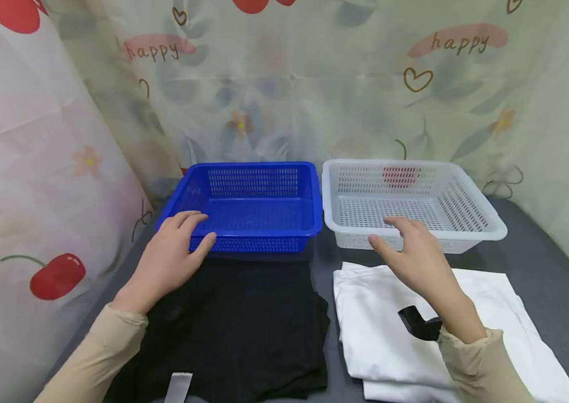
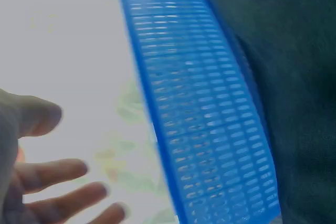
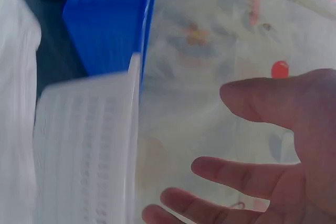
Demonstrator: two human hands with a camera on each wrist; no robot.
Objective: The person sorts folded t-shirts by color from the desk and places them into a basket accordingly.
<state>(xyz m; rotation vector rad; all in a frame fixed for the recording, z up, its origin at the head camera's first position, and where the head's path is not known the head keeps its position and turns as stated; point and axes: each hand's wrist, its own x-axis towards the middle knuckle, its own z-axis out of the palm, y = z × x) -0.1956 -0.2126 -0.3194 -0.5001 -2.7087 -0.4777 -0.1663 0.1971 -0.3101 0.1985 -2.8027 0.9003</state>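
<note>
My left hand point(image 1: 175, 257) hovers over the near left corner of a blue plastic basket point(image 1: 259, 232), holding nothing. In the left wrist view its fingers point(image 2: 58, 174) are spread apart from the basket's side. My right hand point(image 1: 415, 254) hangs above the near rim of a white plastic basket point(image 1: 465, 234), also holding nothing. Its thumb and fingers are parted in the right wrist view. Black folded cloth point(image 1: 254, 324) lies below the left hand, in front of the blue basket. White folded cloth point(image 1: 380, 330) lies under the right forearm.
Both baskets stand side by side on a dark grey tabletop point(image 1: 531, 252), with nothing visible inside. A printed curtain point(image 1: 294, 112) hangs behind and at the sides. A light grey strip point(image 1: 179, 386) lies on the black cloth. A black band point(image 1: 417, 323) shows at the right wrist.
</note>
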